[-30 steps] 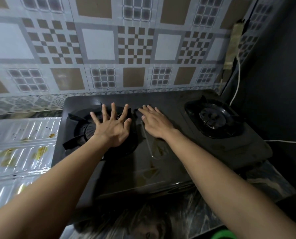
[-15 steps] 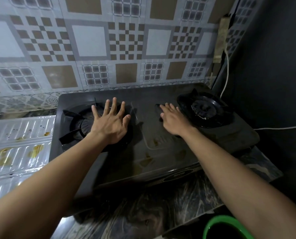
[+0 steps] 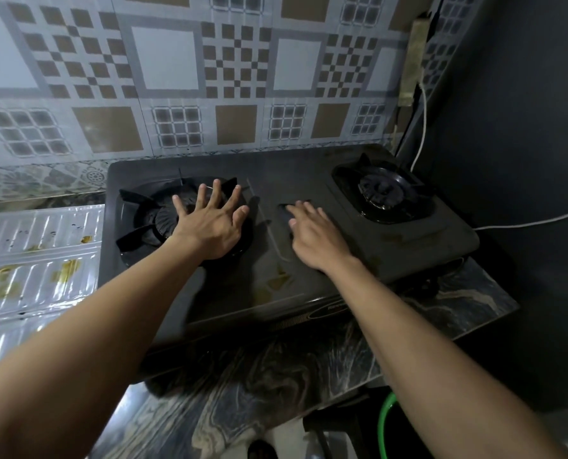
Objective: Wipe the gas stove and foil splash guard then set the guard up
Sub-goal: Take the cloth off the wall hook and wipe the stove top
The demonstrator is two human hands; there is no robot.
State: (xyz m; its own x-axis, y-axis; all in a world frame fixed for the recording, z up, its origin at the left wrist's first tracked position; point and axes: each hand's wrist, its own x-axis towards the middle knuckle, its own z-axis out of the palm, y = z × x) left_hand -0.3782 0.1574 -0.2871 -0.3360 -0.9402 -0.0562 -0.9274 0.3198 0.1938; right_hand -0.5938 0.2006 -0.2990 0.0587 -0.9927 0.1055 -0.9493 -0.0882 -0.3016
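A black two-burner gas stove (image 3: 309,180) sits on a dark marbled counter against the tiled wall, with brownish stains near its front middle. My left hand (image 3: 211,223) is spread flat, fingers apart, over the left burner grate (image 3: 140,213). My right hand (image 3: 312,233) lies palm down on the stove's centre panel, fingers together and pointing toward the back; it holds nothing. The foil splash guard (image 3: 37,256) lies flat on the counter to the left of the stove, silvery and ribbed, with yellow-brown grease spots.
The right burner (image 3: 383,192) stands uncovered near a dark side wall. A white cable (image 3: 423,120) runs down that corner and across behind the stove. A green hose loop (image 3: 383,415) shows below the counter edge (image 3: 276,376).
The right hand slid along the centre panel, first toward the right burner, then slightly back. The left hand stayed spread over the left burner. The camera view shifted a little.
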